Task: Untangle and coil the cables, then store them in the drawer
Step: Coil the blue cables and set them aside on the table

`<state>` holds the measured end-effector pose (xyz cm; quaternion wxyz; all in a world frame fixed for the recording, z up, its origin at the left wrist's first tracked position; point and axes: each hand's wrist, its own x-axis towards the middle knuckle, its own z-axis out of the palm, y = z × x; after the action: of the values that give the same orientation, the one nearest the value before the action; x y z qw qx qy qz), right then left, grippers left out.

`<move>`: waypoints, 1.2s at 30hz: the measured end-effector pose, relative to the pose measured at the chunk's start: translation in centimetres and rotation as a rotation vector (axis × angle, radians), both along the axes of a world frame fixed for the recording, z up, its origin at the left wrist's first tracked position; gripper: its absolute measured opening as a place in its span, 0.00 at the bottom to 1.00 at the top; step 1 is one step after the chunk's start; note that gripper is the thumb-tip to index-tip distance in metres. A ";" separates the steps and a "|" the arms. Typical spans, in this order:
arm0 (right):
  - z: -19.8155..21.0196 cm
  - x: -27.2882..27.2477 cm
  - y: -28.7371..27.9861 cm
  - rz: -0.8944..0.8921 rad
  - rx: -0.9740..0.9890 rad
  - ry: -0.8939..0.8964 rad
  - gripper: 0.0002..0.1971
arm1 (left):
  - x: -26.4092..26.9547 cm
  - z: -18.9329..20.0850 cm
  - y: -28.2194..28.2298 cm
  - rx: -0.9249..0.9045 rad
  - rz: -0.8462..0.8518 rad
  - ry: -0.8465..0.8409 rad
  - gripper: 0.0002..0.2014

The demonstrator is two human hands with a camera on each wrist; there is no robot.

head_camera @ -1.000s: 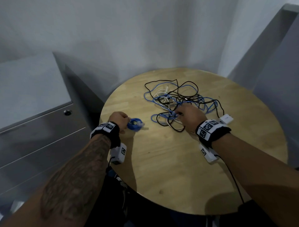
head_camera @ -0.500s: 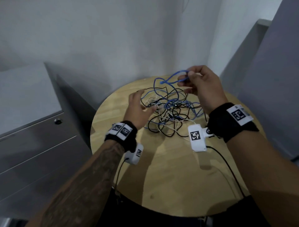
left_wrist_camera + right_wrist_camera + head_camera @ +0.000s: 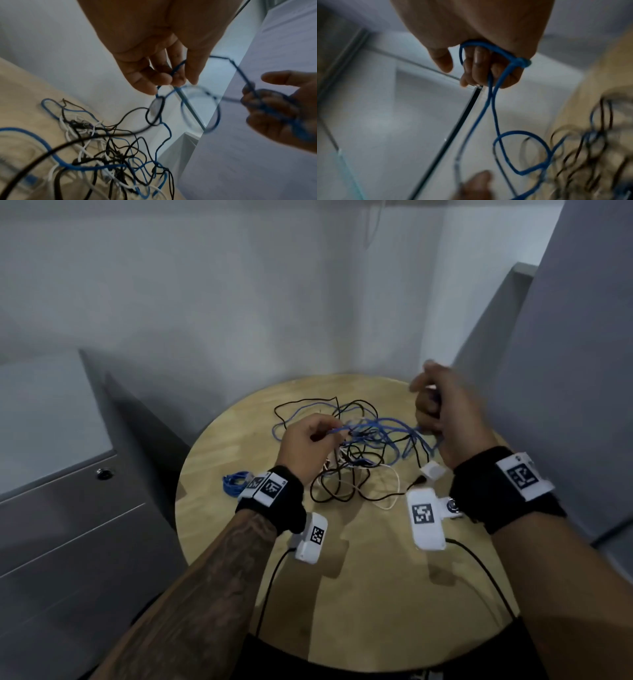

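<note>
**Round wooden table and its load**

A round wooden table (image 3: 239, 559) carries everything. A tangle of blue, black and white cables (image 3: 359, 467) lies on it, below and between the two hands (image 3: 308, 446). A small coiled blue cable (image 3: 234, 482) rests apart, just left of the left wrist. A white plug (image 3: 433, 470) sits near the right wrist.

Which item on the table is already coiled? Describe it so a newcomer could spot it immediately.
On the round wooden table, look toward its left edge, apart from the tangled pile of black, white and blue cables. There, just beyond the left hand's wristband, lies the small coiled blue cable: a tight bundle, unlike the loose tangle.
</note>
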<state>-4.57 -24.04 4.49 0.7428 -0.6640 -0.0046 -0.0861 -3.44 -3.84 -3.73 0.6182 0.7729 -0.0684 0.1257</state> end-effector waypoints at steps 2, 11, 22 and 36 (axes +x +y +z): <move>-0.6 -0.9 0.0 -0.005 -0.468 -0.105 0.16 | -0.5 0.5 0.0 0.004 -0.013 -0.029 0.08; -0.7 -3.1 1.5 0.518 -0.885 0.029 0.10 | -1.8 0.9 -0.7 0.055 0.013 -0.130 0.06; -0.8 -2.8 1.4 0.284 -0.490 -0.243 0.06 | -1.4 0.3 1.6 0.262 0.076 -0.187 0.03; -3.6 -1.0 1.9 0.164 -0.745 -0.163 0.15 | -2.3 4.6 -1.2 -0.278 -0.034 -0.141 0.07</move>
<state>-5.52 -22.17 0.93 0.4522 -0.8767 -0.1477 -0.0716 -5.70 -5.08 0.86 0.7150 0.6678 -0.1068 0.1773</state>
